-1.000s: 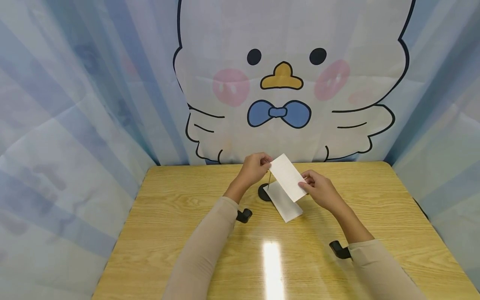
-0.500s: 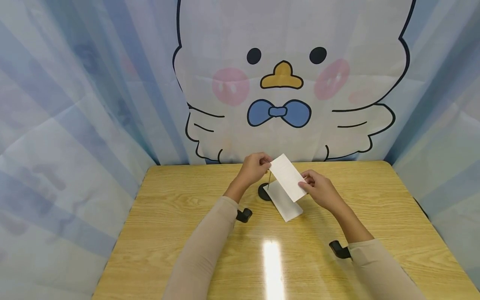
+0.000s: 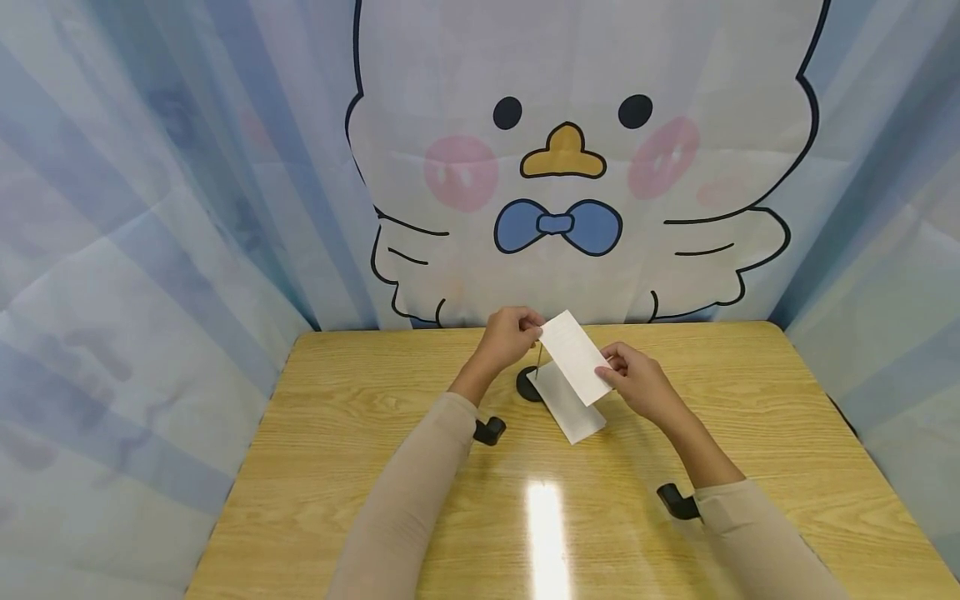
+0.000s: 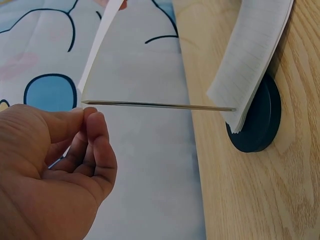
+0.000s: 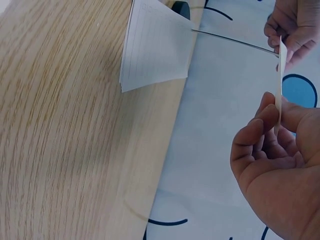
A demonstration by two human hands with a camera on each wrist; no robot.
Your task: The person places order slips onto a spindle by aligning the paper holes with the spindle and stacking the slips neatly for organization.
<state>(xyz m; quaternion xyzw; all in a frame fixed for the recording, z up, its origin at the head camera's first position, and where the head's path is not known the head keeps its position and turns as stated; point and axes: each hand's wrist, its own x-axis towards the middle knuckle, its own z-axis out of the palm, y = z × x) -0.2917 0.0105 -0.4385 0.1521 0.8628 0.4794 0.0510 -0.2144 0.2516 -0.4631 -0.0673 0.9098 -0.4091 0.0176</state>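
A receipt spike stands toward the back of the table, with a round black base [image 3: 528, 386] and a thin metal rod [image 4: 160, 105]. Low on the rod sits a small stack of lined paper slips [image 5: 156, 50], some edges fanned out. Above it, a white paper slip [image 3: 573, 358] is stretched between both hands. My left hand [image 3: 508, 336] pinches its corner with thumb and index finger, right at the rod's tip. At the slip's opposite end my right hand [image 3: 639, 382] grips the edge between thumb and fingers. The slip is seen nearly edge-on in both wrist views.
The wooden table [image 3: 360, 467] ends at a curtain [image 3: 465, 283] printed with a cartoon bird, just behind the hands. More curtains hang at left and right. Black wrist mounts [image 3: 678, 502] stick out near both sleeves.
The slip and the right hand have sunk very slightly. Both hands keep their hold, and the spike and lower stack have not moved.
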